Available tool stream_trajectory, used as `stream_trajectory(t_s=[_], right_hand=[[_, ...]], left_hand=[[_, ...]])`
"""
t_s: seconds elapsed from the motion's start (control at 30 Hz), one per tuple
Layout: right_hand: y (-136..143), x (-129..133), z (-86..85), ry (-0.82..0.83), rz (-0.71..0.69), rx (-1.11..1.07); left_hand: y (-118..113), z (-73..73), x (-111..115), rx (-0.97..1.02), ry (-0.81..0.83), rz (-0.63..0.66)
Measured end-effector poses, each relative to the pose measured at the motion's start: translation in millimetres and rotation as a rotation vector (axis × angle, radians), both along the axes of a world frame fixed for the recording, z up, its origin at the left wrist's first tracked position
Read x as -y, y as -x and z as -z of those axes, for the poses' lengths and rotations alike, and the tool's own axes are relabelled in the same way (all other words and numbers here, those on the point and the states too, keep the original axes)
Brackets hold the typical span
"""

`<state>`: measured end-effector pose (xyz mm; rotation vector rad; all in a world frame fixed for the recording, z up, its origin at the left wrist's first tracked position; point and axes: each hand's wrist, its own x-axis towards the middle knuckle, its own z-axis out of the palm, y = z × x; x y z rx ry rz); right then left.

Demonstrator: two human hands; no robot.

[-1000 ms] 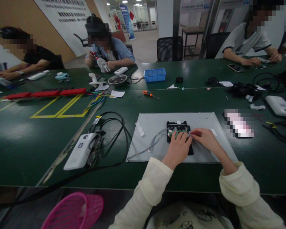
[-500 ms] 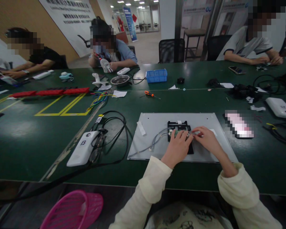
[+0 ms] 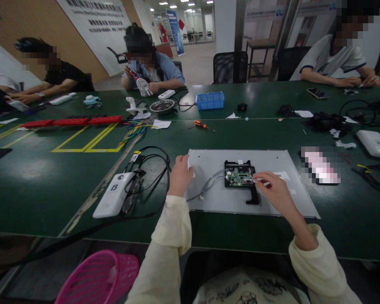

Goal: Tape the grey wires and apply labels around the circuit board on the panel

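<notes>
A green circuit board point(image 3: 239, 179), dotted with small components, sits in a thin black plastic frame point(image 3: 253, 197) on a flat, smooth grey panel point(image 3: 218, 203), right of its middle. A narrow arm of the frame bends toward the near edge. At the board's right edge, the right hand point(image 3: 274, 190) has its grip pinched on a small pale piece point(image 3: 255, 180), too small to make out. Slim grey cables point(image 3: 210, 183) curve left from the board across the panel.

The left hand point(image 3: 180, 175) reaches over the panel's left edge, its fingers at a white strip point(image 3: 191, 165); they hide part of it, and whether that grip is clenched on it I cannot tell.

The panel lies on a dark green, slightly glossy surface point(image 3: 164, 137). Left of it, loops of black cable point(image 3: 152, 148) run close by, with a rounded white plastic power bank point(image 3: 114, 195) beside them. Just right of the panel lies a phone point(image 3: 319, 165), its screen blurred. Beyond the panel are an orange-and-black screwdriver point(image 3: 201, 124), a blue plastic basket point(image 3: 210, 101) and a shiny round metal bowl point(image 3: 162, 106). A slatted pink plastic basket point(image 3: 91, 278) stands below the near edge, at left.
</notes>
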<state>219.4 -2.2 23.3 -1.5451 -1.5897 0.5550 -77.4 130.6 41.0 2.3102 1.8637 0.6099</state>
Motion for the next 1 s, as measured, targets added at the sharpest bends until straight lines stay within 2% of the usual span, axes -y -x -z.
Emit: stream_trajectory(t_s=[0.13,0.27,0.37,0.47,0.57,0.63,0.7,0.77,0.9,1.0], right_hand=[[8.8,-0.2,-0.3,-0.001,-0.017,-0.001],[10.4,0.7,-1.5,-0.006,-0.025,-0.016],[10.5,2.8,-3.6,-0.002,-0.026,-0.058],[12.7,4.9,-5.7,-0.012,-0.017,-0.08],[19.4,5.5,-6.8,-0.055,-0.029,-0.064],[27.3,5.6,-7.5,-0.096,-0.037,-0.041],[37.8,6.2,-8.7,-0.128,-0.049,-0.003],[50.3,7.4,-9.8,-0.149,-0.087,0.046],[78.0,10.1,-8.0,-0.15,-0.234,0.174],[97.6,10.6,-1.1,-0.147,-0.338,0.276]], left_hand=[[10.2,17.6,-12.1,-0.02,0.003,-0.016],[9.7,20.2,-16.1,-0.02,0.003,-0.051],[10.1,8.7,-13.8,0.055,-0.062,-0.044],[9.6,-10.7,-4.4,0.288,-0.091,-0.038],[4.0,-27.4,11.6,0.536,0.007,-0.008],[-2.5,-30.6,23.5,0.607,0.067,0.008],[-9.6,-25.4,34.3,0.601,0.08,0.001],[-15.7,-13.1,42.5,0.56,0.067,-0.005],[-22.2,15.6,50.8,0.398,0.043,0.012],[-23.8,26.5,52.4,0.284,0.038,0.005]])
